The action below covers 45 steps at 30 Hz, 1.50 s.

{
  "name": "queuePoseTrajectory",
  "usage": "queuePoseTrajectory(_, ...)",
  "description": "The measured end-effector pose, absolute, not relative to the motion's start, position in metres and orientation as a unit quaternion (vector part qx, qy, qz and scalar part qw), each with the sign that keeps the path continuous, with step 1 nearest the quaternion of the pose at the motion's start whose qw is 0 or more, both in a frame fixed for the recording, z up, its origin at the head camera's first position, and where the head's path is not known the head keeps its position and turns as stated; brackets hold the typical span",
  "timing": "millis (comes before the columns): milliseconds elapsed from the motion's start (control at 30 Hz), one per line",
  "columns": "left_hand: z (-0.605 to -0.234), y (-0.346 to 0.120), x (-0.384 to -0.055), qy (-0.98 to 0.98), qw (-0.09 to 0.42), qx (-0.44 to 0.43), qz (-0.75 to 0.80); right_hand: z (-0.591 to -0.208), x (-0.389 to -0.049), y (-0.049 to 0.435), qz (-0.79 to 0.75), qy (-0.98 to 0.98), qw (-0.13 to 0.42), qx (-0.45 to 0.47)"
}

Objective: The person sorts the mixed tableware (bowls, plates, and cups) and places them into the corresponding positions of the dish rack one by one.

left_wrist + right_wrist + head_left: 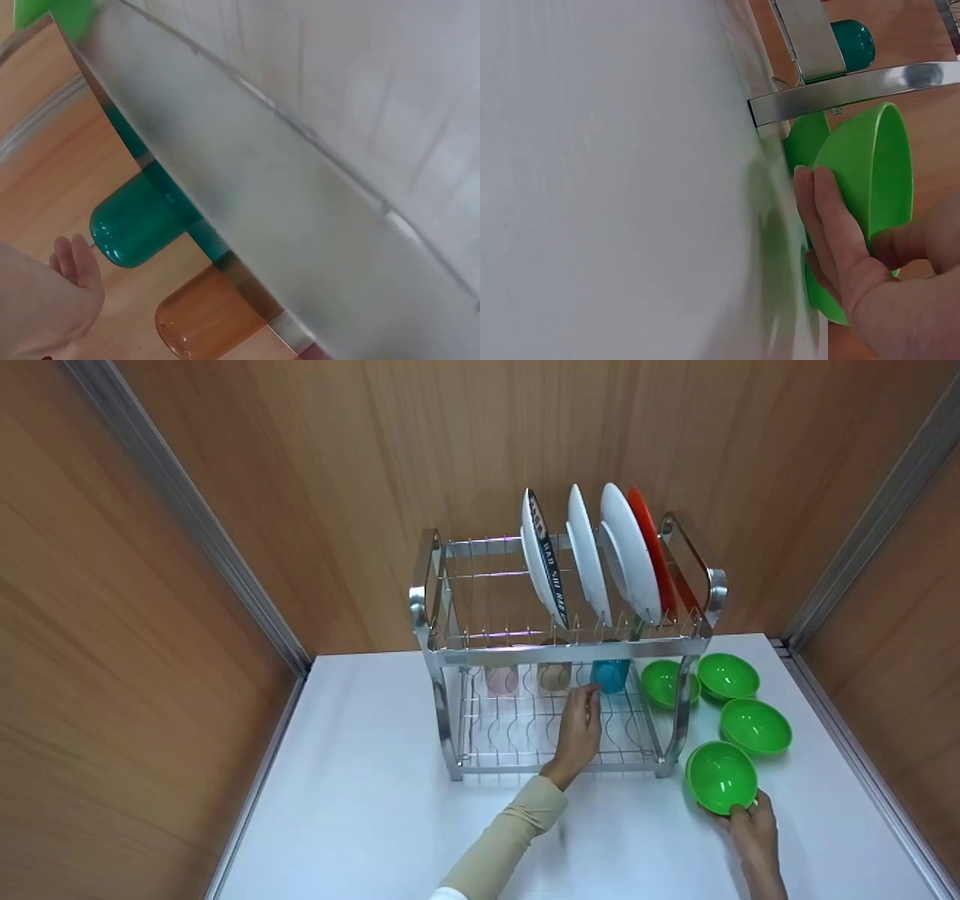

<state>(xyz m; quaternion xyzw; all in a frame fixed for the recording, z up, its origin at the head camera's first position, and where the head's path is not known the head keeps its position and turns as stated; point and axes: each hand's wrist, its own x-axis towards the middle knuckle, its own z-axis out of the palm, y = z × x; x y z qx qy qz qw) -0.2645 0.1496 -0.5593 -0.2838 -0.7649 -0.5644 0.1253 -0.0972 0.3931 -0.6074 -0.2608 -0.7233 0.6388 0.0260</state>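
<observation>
The held green bowl (718,774) was in the person's right hand (752,831), above the desk (352,780) and just right of the dish rack's (570,652) front right leg. Its opening faced upward, and that hand pinched its near side, thumb at the rim and fingers against the outer wall. Just beyond it sat three other green bowls (755,726), grouped on the desk with their openings up; the leftmost was partly hidden behind the rack's leg.

The left hand (578,733) reached over the rack's lower tier, its fingers close together, loosely bent and holding nothing. They were just beside the blue cup (611,678), which stood upside down there. To its left, in the same row, were a brown cup (554,677) and a pink cup (502,680).

On the upper tier a dark-patterned plate (548,561), two white plates (636,564) and a red plate (661,564) stood on edge. Wooden panels (315,472) enclosed the desk behind and at both sides. A beige sleeve (504,836) covered the left forearm.
</observation>
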Motion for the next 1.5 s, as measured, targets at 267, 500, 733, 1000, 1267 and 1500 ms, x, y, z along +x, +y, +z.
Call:
queuePoseTrajectory(267, -0.565, 0.145, -0.239, -0.751, 0.106, -0.273, -0.592, -0.600, -0.088, 0.392, 0.660, -0.708, -0.007, -0.251)
queuePoseTrajectory(500, -0.568, 0.143, -0.214, -0.735, 0.072, -0.252, -0.625, -0.594, -0.085, 0.387, 0.654, -0.717, -0.058, -0.234)
queuePoseTrajectory(733, -0.575, 0.144, -0.190, -0.723, 0.025, -0.234, -0.649, -0.587, -0.085, 0.371, 0.659, -0.721, -0.070, -0.204)
queuePoseTrajectory(1000, -0.583, 0.147, -0.168, -0.725, -0.033, -0.201, -0.658, -0.581, -0.086, 0.352, 0.657, -0.729, -0.064, -0.178)
queuePoseTrajectory(1267, -0.586, 0.149, -0.151, -0.713, -0.082, -0.206, -0.666, -0.577, -0.087, 0.341, 0.649, -0.738, -0.072, -0.172)
queuePoseTrajectory(1500, -0.584, 0.151, -0.144, -0.706, -0.117, -0.223, -0.662, -0.574, -0.085, 0.336, 0.652, -0.737, -0.071, -0.166)
